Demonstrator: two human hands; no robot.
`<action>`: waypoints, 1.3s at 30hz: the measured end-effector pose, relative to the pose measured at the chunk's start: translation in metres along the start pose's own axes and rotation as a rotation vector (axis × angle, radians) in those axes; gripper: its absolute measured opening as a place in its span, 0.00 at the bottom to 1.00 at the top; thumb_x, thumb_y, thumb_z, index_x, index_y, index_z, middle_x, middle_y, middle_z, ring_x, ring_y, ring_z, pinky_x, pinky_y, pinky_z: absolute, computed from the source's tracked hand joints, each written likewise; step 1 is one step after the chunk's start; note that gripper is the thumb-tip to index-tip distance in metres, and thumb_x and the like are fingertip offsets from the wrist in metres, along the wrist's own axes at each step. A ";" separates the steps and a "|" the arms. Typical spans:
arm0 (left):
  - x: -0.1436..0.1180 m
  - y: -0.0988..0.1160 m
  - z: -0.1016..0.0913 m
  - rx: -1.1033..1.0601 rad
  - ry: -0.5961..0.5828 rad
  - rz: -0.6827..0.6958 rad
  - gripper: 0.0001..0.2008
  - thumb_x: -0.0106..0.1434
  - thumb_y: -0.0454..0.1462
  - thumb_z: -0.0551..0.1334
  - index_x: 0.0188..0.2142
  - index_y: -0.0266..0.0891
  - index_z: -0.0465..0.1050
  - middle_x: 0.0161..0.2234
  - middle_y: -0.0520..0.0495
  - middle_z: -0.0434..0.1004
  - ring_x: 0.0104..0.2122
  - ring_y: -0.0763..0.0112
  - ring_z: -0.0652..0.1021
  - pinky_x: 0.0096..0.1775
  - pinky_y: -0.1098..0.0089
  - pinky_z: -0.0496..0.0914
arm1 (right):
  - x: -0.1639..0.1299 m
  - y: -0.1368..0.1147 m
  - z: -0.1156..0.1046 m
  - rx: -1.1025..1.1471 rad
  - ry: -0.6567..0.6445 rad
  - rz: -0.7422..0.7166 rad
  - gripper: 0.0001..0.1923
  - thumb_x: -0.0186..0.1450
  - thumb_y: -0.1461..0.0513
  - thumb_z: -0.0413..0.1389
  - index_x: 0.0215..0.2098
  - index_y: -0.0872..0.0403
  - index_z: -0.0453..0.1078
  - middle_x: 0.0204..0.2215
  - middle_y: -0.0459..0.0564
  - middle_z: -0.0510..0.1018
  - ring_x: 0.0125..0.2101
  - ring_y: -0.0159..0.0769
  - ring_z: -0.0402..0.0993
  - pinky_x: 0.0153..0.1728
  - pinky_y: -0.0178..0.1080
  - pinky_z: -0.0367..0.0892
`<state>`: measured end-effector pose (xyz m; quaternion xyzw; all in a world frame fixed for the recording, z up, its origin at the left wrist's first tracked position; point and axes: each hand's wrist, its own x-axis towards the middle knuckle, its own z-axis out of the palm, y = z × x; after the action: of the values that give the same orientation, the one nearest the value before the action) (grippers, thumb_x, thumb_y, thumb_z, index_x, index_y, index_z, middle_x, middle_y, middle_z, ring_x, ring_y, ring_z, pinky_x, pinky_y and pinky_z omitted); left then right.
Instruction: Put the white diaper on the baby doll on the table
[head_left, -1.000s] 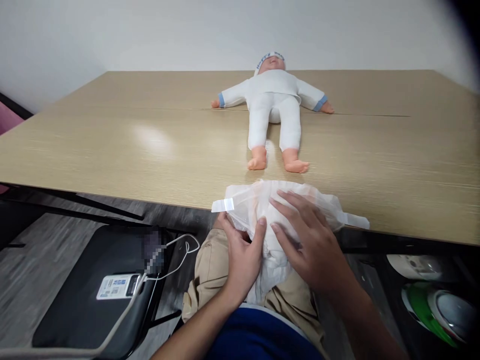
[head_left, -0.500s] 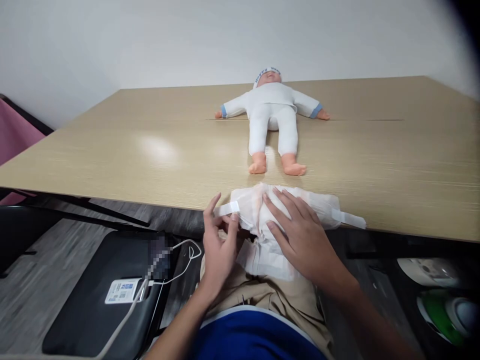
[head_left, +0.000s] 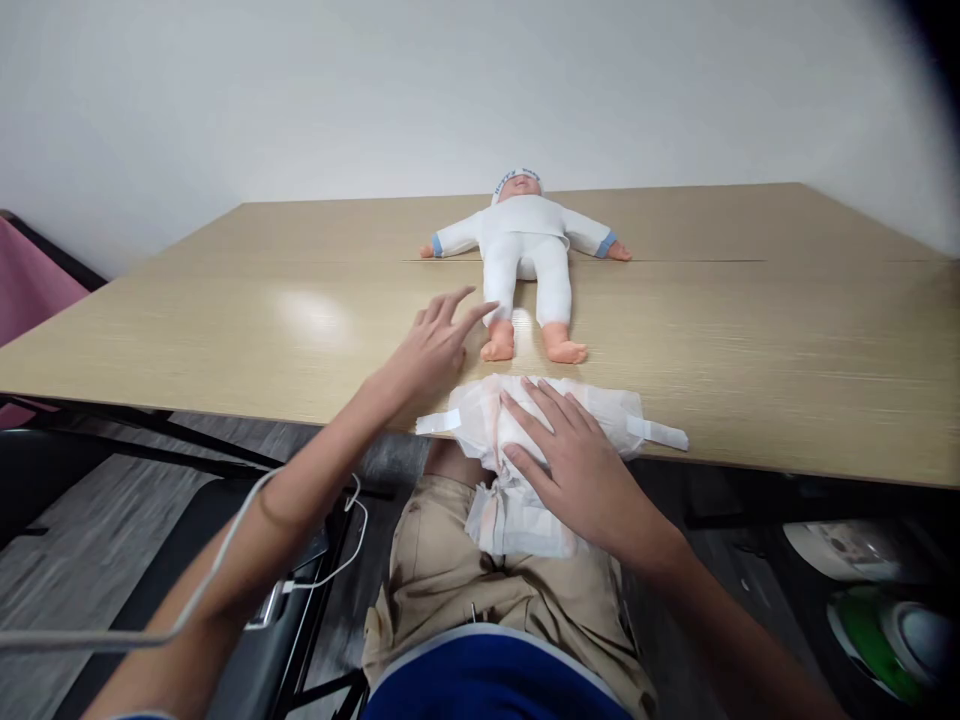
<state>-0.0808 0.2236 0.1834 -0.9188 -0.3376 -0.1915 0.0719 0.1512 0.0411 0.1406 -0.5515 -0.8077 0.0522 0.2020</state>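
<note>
A baby doll (head_left: 525, 255) in a white suit lies on its back on the wooden table (head_left: 750, 330), feet toward me. A white diaper (head_left: 607, 415) lies unfolded over the table's near edge and hangs down onto my lap. My right hand (head_left: 574, 465) rests flat on the diaper with its fingers spread. My left hand (head_left: 431, 350) is stretched out over the table with open fingers, its fingertips just left of the doll's foot, holding nothing.
A black chair (head_left: 247, 660) stands at my left with a white cable (head_left: 330, 570) draped across it. At lower right, under the table, sit a white object (head_left: 840, 545) and a green-and-white one (head_left: 877, 640). A pink surface (head_left: 30, 300) shows at far left.
My left hand let go of the diaper's left tab and reached forward across the table toward the doll's feet. My right hand stayed on the diaper. The view tilted up slightly.
</note>
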 end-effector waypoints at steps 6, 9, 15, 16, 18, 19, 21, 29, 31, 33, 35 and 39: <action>0.083 -0.010 0.006 0.202 -0.357 0.481 0.59 0.60 0.27 0.71 0.84 0.50 0.45 0.85 0.37 0.37 0.82 0.37 0.51 0.74 0.43 0.60 | 0.011 0.007 -0.001 0.061 -0.065 -0.008 0.32 0.85 0.49 0.51 0.83 0.45 0.59 0.84 0.54 0.54 0.83 0.50 0.48 0.81 0.64 0.52; 0.100 -0.001 0.007 0.239 -0.398 0.580 0.58 0.58 0.30 0.73 0.83 0.48 0.49 0.85 0.41 0.39 0.83 0.42 0.50 0.76 0.47 0.58 | 0.016 0.010 0.001 0.084 -0.096 0.000 0.33 0.85 0.49 0.50 0.84 0.43 0.57 0.85 0.52 0.52 0.84 0.50 0.46 0.81 0.65 0.52; 0.115 0.007 0.006 0.139 -0.374 0.683 0.28 0.68 0.34 0.67 0.68 0.43 0.75 0.77 0.47 0.66 0.75 0.46 0.66 0.75 0.51 0.63 | 0.026 0.014 0.001 0.124 -0.170 0.011 0.34 0.83 0.50 0.52 0.85 0.40 0.55 0.85 0.49 0.49 0.84 0.52 0.45 0.81 0.68 0.53; 0.117 0.008 0.006 0.092 -0.379 0.663 0.26 0.69 0.36 0.67 0.66 0.43 0.76 0.74 0.47 0.71 0.73 0.46 0.68 0.75 0.51 0.63 | 0.029 0.015 0.000 0.131 -0.182 0.015 0.34 0.83 0.50 0.53 0.85 0.40 0.55 0.85 0.49 0.49 0.84 0.52 0.45 0.81 0.67 0.53; 0.123 0.008 0.005 -0.010 -0.395 0.616 0.24 0.69 0.37 0.69 0.65 0.44 0.78 0.70 0.45 0.76 0.72 0.45 0.70 0.75 0.50 0.63 | 0.036 0.018 -0.001 0.134 -0.209 0.019 0.35 0.83 0.50 0.53 0.85 0.40 0.54 0.85 0.49 0.48 0.84 0.51 0.43 0.81 0.67 0.51; 0.126 0.008 0.002 -0.067 -0.395 0.599 0.24 0.69 0.37 0.69 0.64 0.44 0.78 0.68 0.44 0.77 0.71 0.45 0.70 0.75 0.49 0.63 | 0.041 0.020 -0.002 0.132 -0.223 0.019 0.35 0.83 0.49 0.52 0.85 0.40 0.53 0.85 0.49 0.48 0.84 0.50 0.42 0.81 0.66 0.50; 0.135 0.007 -0.006 -0.205 -0.356 0.564 0.22 0.71 0.35 0.67 0.63 0.43 0.79 0.65 0.44 0.79 0.69 0.46 0.72 0.74 0.49 0.64 | 0.051 0.025 -0.002 0.130 -0.246 0.019 0.35 0.84 0.48 0.52 0.85 0.41 0.52 0.85 0.49 0.48 0.85 0.48 0.40 0.82 0.66 0.47; 0.189 -0.028 -0.054 -0.684 -0.018 0.380 0.23 0.69 0.45 0.76 0.60 0.46 0.80 0.57 0.44 0.84 0.59 0.47 0.82 0.60 0.48 0.76 | 0.121 0.065 0.017 0.075 -0.141 -0.100 0.35 0.85 0.46 0.48 0.85 0.45 0.54 0.85 0.55 0.52 0.84 0.50 0.44 0.81 0.65 0.50; 0.196 -0.034 -0.061 -0.715 0.042 0.330 0.23 0.70 0.47 0.77 0.60 0.45 0.80 0.57 0.44 0.85 0.60 0.47 0.82 0.59 0.50 0.78 | 0.151 0.081 0.024 0.049 -0.117 -0.115 0.35 0.85 0.46 0.48 0.84 0.47 0.55 0.84 0.58 0.53 0.84 0.52 0.46 0.81 0.67 0.51; 0.199 -0.038 -0.067 -0.736 0.089 0.299 0.20 0.72 0.45 0.76 0.59 0.45 0.79 0.58 0.47 0.85 0.61 0.51 0.82 0.60 0.54 0.78 | 0.185 0.098 0.030 0.019 -0.108 -0.100 0.35 0.85 0.46 0.49 0.84 0.50 0.57 0.83 0.61 0.55 0.83 0.56 0.47 0.80 0.70 0.50; 0.199 -0.039 -0.073 -0.780 0.113 0.314 0.17 0.75 0.40 0.74 0.59 0.43 0.78 0.60 0.49 0.84 0.62 0.57 0.83 0.62 0.58 0.77 | 0.222 0.116 0.033 0.002 -0.112 -0.059 0.35 0.84 0.47 0.50 0.83 0.52 0.59 0.83 0.63 0.56 0.83 0.60 0.47 0.79 0.72 0.48; 0.196 -0.040 -0.082 -0.791 0.135 0.346 0.16 0.78 0.40 0.69 0.61 0.38 0.75 0.61 0.53 0.83 0.64 0.62 0.81 0.65 0.62 0.75 | 0.285 0.146 0.029 0.101 -0.018 -0.037 0.35 0.83 0.47 0.54 0.80 0.56 0.63 0.80 0.63 0.63 0.80 0.65 0.54 0.78 0.66 0.53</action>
<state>0.0058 0.3489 0.3370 -0.9040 -0.0738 -0.3508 -0.2329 0.1786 0.3617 0.1462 -0.5251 -0.8158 0.0940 0.2234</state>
